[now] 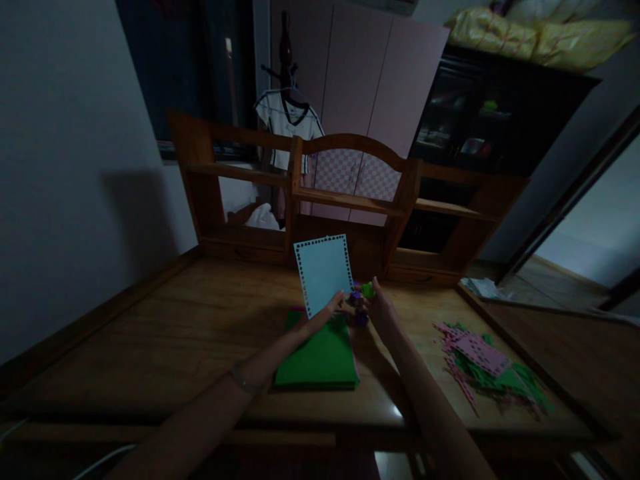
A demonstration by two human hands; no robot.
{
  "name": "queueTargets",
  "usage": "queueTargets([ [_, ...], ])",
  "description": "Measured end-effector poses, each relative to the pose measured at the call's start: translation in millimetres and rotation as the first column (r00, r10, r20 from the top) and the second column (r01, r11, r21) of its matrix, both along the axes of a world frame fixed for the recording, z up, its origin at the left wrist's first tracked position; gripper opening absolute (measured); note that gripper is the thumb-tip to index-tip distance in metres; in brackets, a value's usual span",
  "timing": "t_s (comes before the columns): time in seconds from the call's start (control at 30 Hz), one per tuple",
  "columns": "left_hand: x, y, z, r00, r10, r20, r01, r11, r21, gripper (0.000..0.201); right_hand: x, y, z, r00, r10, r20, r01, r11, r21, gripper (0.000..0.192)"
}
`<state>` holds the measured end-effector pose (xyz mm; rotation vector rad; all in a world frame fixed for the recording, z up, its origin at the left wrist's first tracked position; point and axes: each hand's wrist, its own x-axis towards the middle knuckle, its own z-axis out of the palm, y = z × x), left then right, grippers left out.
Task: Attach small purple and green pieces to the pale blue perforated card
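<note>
My left hand pinches the lower right corner of a pale sheet of paper, held up at a tilt. A row of small punched holes runs along the sheet's left, top and right edges. My right hand, just right of the sheet, is closed on a small bright green hole punch. Purple objects that look like more punches sit between my hands, partly hidden by fingers. Beneath my left wrist lies a stack of green sheets with a pink edge showing.
On the right of the wooden table lies a heap of pink and green paper strips. A wooden shelf unit stands along the back edge. Behind it are a hanging shirt and a pink wardrobe.
</note>
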<state>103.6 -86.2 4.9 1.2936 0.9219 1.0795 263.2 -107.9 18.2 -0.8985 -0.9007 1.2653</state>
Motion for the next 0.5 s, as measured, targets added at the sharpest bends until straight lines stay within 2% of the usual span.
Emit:
queueTargets([
  [0.13,0,6,-7.0,1.000,-0.011,-0.020,0.011,0.999,-0.034,0.037,-3,-1,0.4,0.998,0.044,-0.044,-0.043,0.999,0.011,0.039],
  [0.3,0,9,-11.7,0.999,-0.039,0.016,0.038,0.999,0.023,0.046,-7,-4,4.8,0.997,0.054,-0.053,-0.052,0.998,0.045,0.040],
  [0.4,2,3,-4.3,0.995,-0.060,0.084,0.061,0.998,-0.010,0.045,-8,-6,7.7,0.999,0.025,-0.027,-0.024,0.999,0.044,0.043],
  [0.5,3,-5,7.7,0.995,-0.045,0.086,0.049,0.998,-0.050,0.045,-9,-7,9.3,1.000,0.019,0.001,-0.019,0.999,0.025,0.046],
])
